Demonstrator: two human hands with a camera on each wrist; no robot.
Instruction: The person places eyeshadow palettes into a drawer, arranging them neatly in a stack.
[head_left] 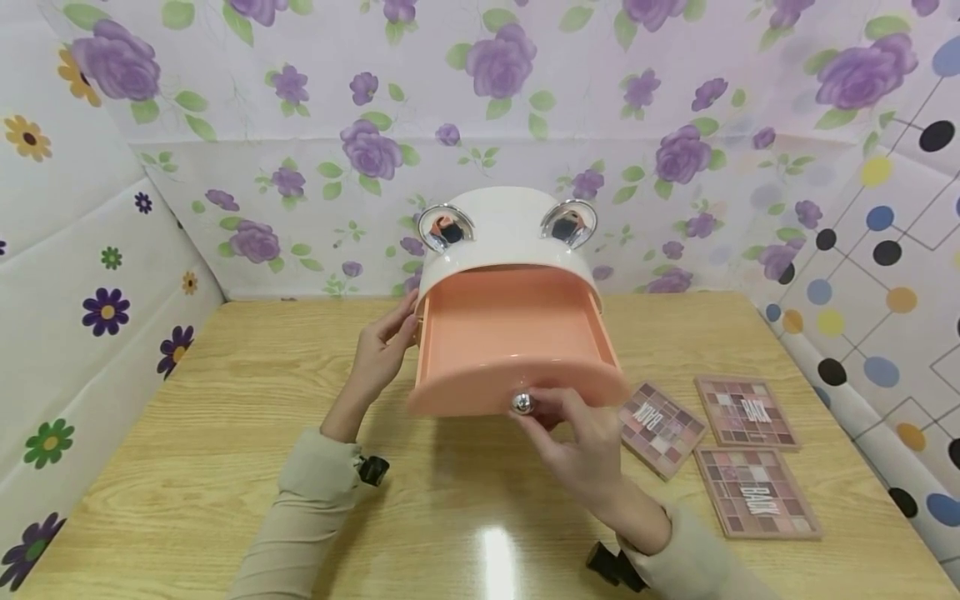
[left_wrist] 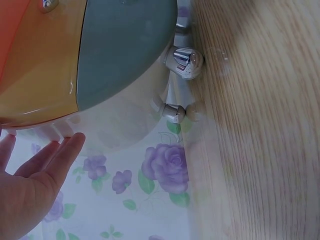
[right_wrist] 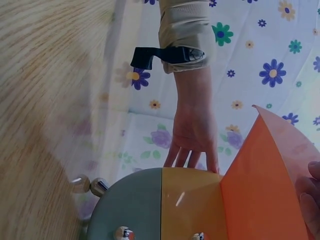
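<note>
A white storage box (head_left: 504, 218) with two silver eye-like ornaments stands at the back of the table. Its orange top drawer (head_left: 517, 317) is pulled out, and nothing shows inside. My right hand (head_left: 581, 446) pinches the silver knob (head_left: 522, 403) on that drawer's front between thumb and fingers. Against the box's left side rest the fairly straight fingers of my left hand (head_left: 381, 350). Below the orange drawer, the yellow drawer (right_wrist: 187, 200) and the grey-green drawer (right_wrist: 135, 205) sit closed in the casing, as the right wrist view shows.
Three eyeshadow palettes lie at the right: a small one (head_left: 662, 429) near my right hand, another (head_left: 747, 412) behind, and a larger one (head_left: 759, 493) in front. Silver feet (left_wrist: 185, 62) hold the box above the wooden table (head_left: 225, 433). A flowered sheet (head_left: 300, 167) hangs behind.
</note>
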